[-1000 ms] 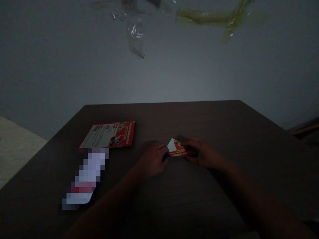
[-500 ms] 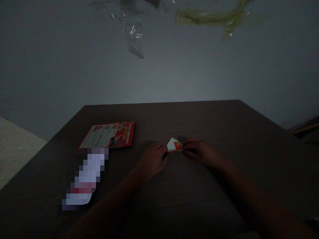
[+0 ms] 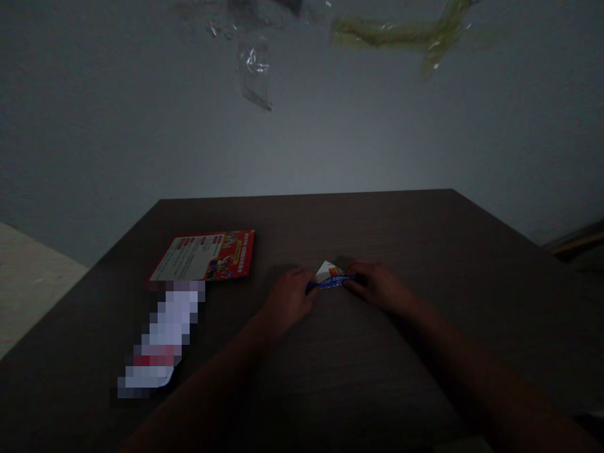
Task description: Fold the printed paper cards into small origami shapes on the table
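Observation:
Between my two hands, a small piece of folded paper lies on the dark table. Its upper part comes to a white point with an orange-red print, and a blue printed strip runs along its near edge. My left hand has its fingers closed on the strip's left end. At the right end, the thumb and fingers of my right hand pinch the paper. The fingertips of both hands are partly hidden in shadow.
A red and white printed booklet or card rests at the left of the wooden table. Nearer to me lies a blurred-out pale, long object. Behind the table rises a grey wall with yellowish tape on it.
The near edge of the paper has been lifted and folded up, so a blue strip now shows where white and red showed before. Both hands stay nearly in place.

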`<state>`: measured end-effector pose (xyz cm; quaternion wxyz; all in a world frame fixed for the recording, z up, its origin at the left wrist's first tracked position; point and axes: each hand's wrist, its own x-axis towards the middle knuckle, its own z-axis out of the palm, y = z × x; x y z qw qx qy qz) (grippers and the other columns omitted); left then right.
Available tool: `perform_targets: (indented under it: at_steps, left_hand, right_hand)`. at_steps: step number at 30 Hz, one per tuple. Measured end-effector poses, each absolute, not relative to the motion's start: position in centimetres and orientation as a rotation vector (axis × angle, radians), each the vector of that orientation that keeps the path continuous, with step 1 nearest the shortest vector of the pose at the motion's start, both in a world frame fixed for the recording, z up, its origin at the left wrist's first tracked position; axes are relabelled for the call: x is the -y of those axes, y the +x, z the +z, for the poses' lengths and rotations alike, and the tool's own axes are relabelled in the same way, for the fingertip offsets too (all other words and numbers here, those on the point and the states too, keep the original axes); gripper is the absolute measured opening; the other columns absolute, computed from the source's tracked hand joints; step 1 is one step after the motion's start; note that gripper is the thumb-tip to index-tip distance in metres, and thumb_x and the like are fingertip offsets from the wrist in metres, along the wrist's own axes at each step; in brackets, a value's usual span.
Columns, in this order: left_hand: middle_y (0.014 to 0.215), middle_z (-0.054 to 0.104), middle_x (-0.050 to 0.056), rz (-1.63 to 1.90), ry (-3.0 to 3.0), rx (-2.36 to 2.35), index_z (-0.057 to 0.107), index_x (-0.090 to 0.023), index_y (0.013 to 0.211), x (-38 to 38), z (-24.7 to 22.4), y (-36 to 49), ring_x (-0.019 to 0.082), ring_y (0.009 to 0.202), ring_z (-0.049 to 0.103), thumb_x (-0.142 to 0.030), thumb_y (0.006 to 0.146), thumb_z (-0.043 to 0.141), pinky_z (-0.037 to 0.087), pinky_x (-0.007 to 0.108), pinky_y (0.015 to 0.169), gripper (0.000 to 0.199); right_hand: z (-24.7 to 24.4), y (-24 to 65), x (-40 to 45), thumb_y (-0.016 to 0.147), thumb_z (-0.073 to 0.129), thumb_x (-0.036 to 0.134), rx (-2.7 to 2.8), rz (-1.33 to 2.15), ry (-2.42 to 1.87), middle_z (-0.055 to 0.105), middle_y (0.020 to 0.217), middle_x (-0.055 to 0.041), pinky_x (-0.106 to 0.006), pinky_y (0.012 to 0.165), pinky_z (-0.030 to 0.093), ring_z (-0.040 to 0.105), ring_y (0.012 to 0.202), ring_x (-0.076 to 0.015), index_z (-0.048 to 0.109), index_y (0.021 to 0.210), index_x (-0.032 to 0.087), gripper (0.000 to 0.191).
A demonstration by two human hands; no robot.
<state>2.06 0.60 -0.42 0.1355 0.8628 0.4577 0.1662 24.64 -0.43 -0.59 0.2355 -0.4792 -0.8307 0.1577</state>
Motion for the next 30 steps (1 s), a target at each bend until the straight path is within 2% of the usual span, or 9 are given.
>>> perform_targets:
  at_steps: [5, 11, 20, 30]
  left_hand:
    - [0.085, 0.067, 0.003, 0.414, 2.380, -1.393, 0.064, -0.018, 0.085, -0.9, 0.2, 2.3, 0.018, 0.079, 0.060, -0.024, 0.079, 0.057, 0.043, 0.028, 0.071, 0.011]
    - [0.083, 0.067, 0.003, 0.343, 2.337, -1.441, 0.063, -0.018, 0.085, -1.2, 0.6, 2.6, 0.017, 0.077, 0.060, -0.024, 0.077, 0.059, 0.042, 0.026, 0.066, 0.011]
    - [0.086, 0.066, 0.005, 0.311, 2.360, -1.461, 0.062, -0.018, 0.088, -1.2, 0.5, 3.1, 0.019, 0.080, 0.060, -0.022, 0.077, 0.057, 0.043, 0.028, 0.069, 0.013]
    - [0.093, 0.066, 0.004, 0.350, 2.332, -1.469, 0.060, -0.019, 0.096, -1.4, 0.0, 3.1, 0.020, 0.086, 0.061, -0.023, 0.075, 0.061, 0.044, 0.029, 0.074, 0.022]
  right_hand:
    - [-0.6, 24.4, 0.3, 0.080, 0.057, 0.025, 2.237, 0.435, -1.413, 0.064, 0.083, -0.0039, -0.026, 0.067, 0.043, 0.059, 0.074, -0.0161, 0.063, 0.085, 0.018, 0.010]
    - [-0.7, 24.0, 0.2, 0.078, 0.059, 0.031, 2.174, 0.421, -1.528, 0.066, 0.085, -0.0044, -0.028, 0.068, 0.043, 0.060, 0.075, -0.0180, 0.063, 0.088, 0.019, 0.016]
    - [-0.8, 22.2, 0.0, 0.076, 0.063, 0.040, 2.178, 0.417, -1.572, 0.069, 0.089, -0.0060, -0.030, 0.069, 0.046, 0.063, 0.077, -0.0198, 0.065, 0.095, 0.019, 0.028]
    - [-0.9, 21.5, -0.4, 0.070, 0.069, 0.041, 2.105, 0.396, -1.677, 0.070, 0.086, -0.0052, -0.031, 0.071, 0.048, 0.065, 0.078, -0.0212, 0.067, 0.096, 0.021, 0.033]
